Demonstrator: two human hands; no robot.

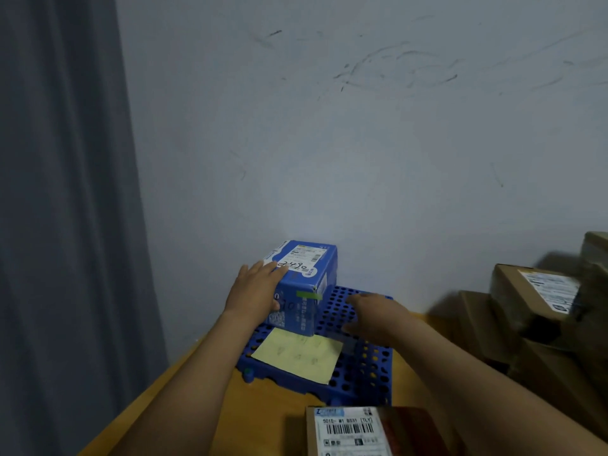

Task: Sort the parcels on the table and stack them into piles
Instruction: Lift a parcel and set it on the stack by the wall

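Blue is the box (302, 284) that stands on the far left part of a blue perforated pallet (358, 373), close to the wall (329, 143). Its long axis runs from the person toward the wall, and the top face with a white label and handwritten numbers looks up. The left hand (255, 287) lies on the box's left side, fingers spread over the top left edge and thumb on the near face; it grips the box loosely from that side. The right hand (375, 315) is open, fingers stretched, over the pallet just right of the box and not touching it. A yellow paper (299, 355) lies flat on the pallet, in front of the box. The right half of the pallet is free. Brown cartons (539, 311) are piled at the right edge of the wooden surface (204, 399), and a labelled parcel (352, 432) lies at the near edge. A grey curtain (65, 192) hangs at the left.
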